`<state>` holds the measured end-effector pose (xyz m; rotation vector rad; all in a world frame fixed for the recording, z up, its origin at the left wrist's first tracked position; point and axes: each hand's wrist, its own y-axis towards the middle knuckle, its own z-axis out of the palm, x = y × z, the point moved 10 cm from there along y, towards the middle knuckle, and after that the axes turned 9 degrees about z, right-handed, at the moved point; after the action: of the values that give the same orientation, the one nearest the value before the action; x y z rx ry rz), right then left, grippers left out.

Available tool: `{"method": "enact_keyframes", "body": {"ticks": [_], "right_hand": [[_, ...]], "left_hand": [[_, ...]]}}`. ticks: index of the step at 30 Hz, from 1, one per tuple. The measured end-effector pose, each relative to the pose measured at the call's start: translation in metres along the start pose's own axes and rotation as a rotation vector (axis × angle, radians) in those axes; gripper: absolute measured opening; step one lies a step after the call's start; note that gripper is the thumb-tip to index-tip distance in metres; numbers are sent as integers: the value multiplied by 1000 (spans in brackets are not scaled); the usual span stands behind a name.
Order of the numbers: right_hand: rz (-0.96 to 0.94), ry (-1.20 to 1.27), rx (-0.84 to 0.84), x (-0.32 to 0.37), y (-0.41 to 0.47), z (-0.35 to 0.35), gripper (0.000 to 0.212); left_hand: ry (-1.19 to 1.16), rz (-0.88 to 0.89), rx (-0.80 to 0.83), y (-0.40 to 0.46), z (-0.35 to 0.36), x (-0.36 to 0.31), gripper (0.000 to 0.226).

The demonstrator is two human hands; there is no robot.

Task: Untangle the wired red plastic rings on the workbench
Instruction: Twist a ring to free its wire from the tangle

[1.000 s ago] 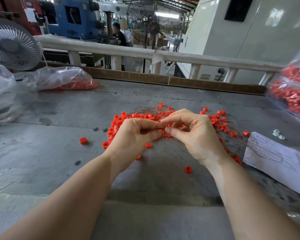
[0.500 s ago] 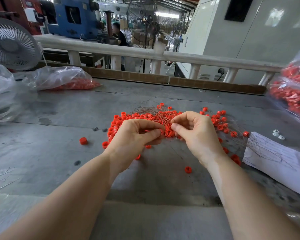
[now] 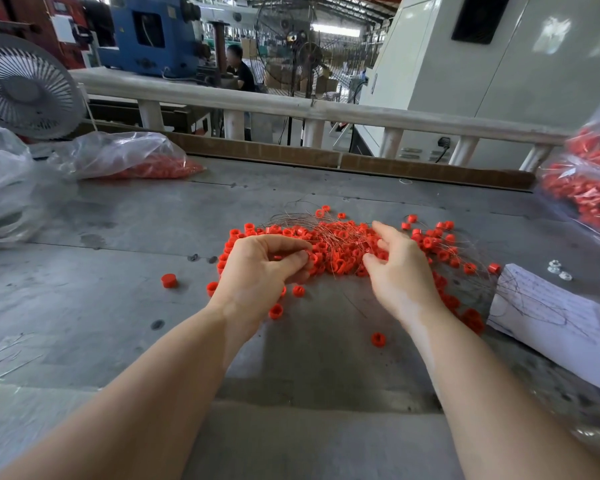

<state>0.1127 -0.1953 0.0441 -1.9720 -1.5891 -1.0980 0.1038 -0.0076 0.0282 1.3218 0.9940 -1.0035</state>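
Your left hand (image 3: 264, 268) sits at the near left edge of the tangled heap of small red plastic rings on thin metal wires (image 3: 340, 247), thumb and curled fingers pinching into it. Your right hand (image 3: 400, 271) rests on the heap's right part, fingers loosely spread and gripping nothing. The heap lies mid-way across the grey metal counter (image 3: 118, 306), between and just beyond both hands. One loose red ring (image 3: 378, 339) lies nearer you, beside your right wrist.

Single head cam, fwd-down, close over workbench (image 3: 118, 306).
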Motion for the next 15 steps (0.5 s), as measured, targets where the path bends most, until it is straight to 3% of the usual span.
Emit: {"method": "enact_keyframes", "body": {"ticks": [2,5,8,11,15], "right_hand": [[-115,-143,-73,14,-9,-4,41],[-196,-200,-79,26,-16,-4,10],[-203,-343,37,25,-18,14,18],[-223,-464,65,25,-20,23,9],[-207,-345,-5,25,-17,11,10]], "left_hand": [[-3,-2,-3,0,0,0,18],[-1,-2,-5,0,0,0,20],[2,3,-5,0,1,0,20],[20,11,7,-1,3,0,20],[31,19,14,-1,4,-1,21]]}}
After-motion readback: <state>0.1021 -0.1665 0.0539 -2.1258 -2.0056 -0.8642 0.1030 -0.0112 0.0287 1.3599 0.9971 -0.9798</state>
